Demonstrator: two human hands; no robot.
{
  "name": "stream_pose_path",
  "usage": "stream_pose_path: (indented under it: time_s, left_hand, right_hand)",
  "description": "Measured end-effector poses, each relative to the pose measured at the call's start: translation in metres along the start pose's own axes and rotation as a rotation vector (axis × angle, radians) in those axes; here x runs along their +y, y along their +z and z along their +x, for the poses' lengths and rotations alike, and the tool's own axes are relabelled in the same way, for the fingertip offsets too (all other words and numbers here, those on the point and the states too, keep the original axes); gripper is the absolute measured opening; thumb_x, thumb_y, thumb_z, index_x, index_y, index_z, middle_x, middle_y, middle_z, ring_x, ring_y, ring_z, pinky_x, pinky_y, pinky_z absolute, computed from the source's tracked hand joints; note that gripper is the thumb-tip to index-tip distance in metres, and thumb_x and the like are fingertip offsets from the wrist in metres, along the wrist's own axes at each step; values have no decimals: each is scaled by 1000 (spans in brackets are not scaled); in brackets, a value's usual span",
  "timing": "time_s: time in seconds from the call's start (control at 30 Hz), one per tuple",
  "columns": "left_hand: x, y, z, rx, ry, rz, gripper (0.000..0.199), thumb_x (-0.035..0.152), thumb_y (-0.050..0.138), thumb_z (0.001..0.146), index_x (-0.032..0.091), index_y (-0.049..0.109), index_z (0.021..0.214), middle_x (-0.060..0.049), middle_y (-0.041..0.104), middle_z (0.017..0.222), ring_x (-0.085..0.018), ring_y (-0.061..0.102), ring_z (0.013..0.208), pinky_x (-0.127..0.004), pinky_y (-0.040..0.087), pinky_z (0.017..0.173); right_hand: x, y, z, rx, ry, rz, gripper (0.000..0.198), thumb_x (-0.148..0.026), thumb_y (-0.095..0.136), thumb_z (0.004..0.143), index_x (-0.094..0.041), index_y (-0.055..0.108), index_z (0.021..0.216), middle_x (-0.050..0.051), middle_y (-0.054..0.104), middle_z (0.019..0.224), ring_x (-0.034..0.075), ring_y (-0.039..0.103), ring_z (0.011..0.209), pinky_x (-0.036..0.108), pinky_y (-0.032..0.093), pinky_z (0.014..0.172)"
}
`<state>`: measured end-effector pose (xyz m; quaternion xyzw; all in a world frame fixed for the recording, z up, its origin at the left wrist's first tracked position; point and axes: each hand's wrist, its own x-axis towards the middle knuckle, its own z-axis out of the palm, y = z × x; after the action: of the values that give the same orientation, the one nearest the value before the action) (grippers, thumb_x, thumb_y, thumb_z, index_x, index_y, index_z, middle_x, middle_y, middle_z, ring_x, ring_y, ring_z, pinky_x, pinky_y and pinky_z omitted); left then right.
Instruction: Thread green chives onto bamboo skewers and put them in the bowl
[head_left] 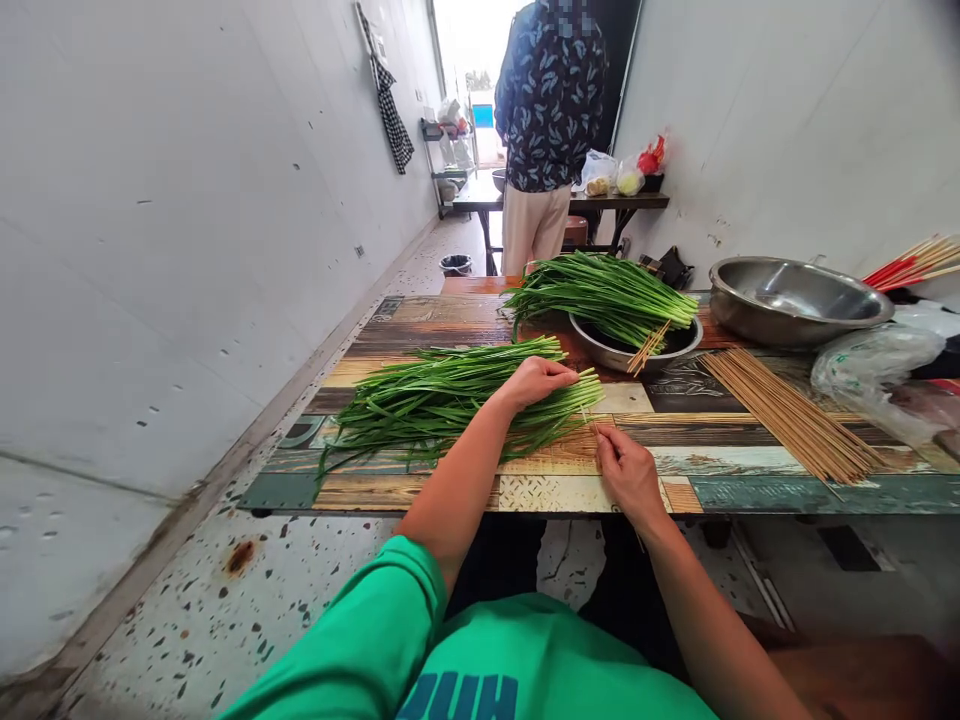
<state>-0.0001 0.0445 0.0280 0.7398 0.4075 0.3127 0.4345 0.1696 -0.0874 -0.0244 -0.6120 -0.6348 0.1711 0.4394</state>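
"Which step is in hand, would you say?"

"By the look of it, a stick being brought to the stalk ends. The right hand [628, 468] pinches a thin stick [584, 412], tip raised. The left hand [534, 382] reaches over the green stalks [427, 400], its fingers grasping some by their pale ends. How many it has, I can't tell; the fingers cover them."

"And where do those stalks lie?"

"On the table [645, 435], to the left of the shallow bowl [600, 352] and a little nearer the person."

"What does the next move call for?"

"My judgement: a steady left grip with the ends kept level, and a straight, gentle push of the stick, since such juicy stalks may split."

"How do the materials compare?"

"The stalks are long, flat and limp at the leafy end, rounder and firmer-looking at the pale one. A second green bunch [585, 292] is heaped across the bowl, which is metal and round, with a few short stick ends [649, 350] poking out over it. Right of the bowl and nearer lies a bundle of sticks [791, 415], straight, brown and dry-looking. Directly right of the bowl stands a deeper steel basin [795, 322], smooth and shiny."

"And the tabletop?"

"Printed with mismatched planks, some imitating worn paint."
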Motion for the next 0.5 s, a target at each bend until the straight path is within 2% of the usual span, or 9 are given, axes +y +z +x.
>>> stream_pose_path:
  time_s: [0.2,0.37,0.5]
  left_hand:
    - [13,-3,-6,-57,-43,-80,36,46,68,70,13,77,81,0,67,74,-12,54,70,-23,42,71]
    - [17,-6,-8,-149,-44,-93,40,50,69,69,11,71,64,3,50,56,-8,42,57,-21,32,56]
    - [14,-4,-8,-162,-9,-55,42,51,67,71,11,66,58,4,42,53,-7,35,54,-21,26,52]
  right_hand:
    - [0,-7,2,-36,-67,-7,33,-36,42,88,-20,69,95,6,74,86,18,66,71,29,49,67]
    - [-2,-9,1,-25,-99,19,30,-35,44,88,-19,69,90,7,73,84,18,66,72,28,50,69]
    - [-3,-8,0,30,-105,24,29,-34,44,88,-18,69,90,8,74,87,18,67,76,27,50,70]
